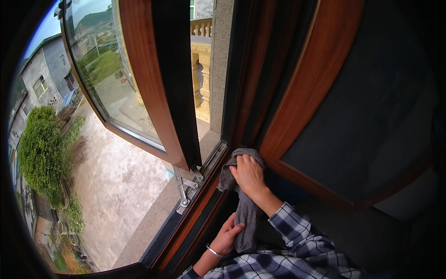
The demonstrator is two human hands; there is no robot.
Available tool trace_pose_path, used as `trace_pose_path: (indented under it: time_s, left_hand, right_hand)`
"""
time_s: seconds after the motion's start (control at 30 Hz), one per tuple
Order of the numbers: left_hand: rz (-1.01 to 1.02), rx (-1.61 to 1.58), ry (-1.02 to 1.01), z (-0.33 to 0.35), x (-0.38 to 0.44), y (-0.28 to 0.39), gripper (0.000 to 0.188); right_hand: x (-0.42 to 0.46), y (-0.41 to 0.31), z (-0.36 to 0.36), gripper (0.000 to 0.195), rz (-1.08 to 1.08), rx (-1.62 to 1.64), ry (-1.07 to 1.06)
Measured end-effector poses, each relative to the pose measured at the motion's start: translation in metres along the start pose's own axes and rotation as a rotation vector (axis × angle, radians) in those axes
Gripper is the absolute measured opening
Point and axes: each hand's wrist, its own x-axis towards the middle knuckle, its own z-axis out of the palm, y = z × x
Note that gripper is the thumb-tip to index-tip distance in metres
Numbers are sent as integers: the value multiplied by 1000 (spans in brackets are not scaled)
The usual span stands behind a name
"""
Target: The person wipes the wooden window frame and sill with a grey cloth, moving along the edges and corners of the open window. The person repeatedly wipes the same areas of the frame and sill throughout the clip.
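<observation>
A grey cloth [248, 209] hangs between my two hands. My right hand [250, 174] presses its bunched upper end against the inner corner of the brown window frame [205, 212], with the fingers spread over the fabric. Lower down, my left hand [225, 234] grips the hanging part of the cloth between thumb and fingers. To the left, the glazed window sash [143, 83] stands swung outward. A metal friction hinge [184, 191] joins it to the lower frame track.
On the right, another brown-framed panel [310, 90] with dark mesh or glass angles inward. Beyond the stone sill [150, 223] lies a pale concrete yard [118, 181] well below. A stone balustrade [202, 76], a bush [41, 157] and grey buildings [45, 73] are outside.
</observation>
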Motion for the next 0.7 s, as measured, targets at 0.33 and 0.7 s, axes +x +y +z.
trace_pose_path:
  time_s: [0.33, 0.7]
  left_hand:
    - [96, 23, 5, 3, 1, 19, 46]
    - [5, 205, -236, 0, -53, 20, 49]
  right_hand:
    - [16, -15, -6, 34, -44, -29, 12]
    - [-42, -60, -28, 30, -533, 464, -130]
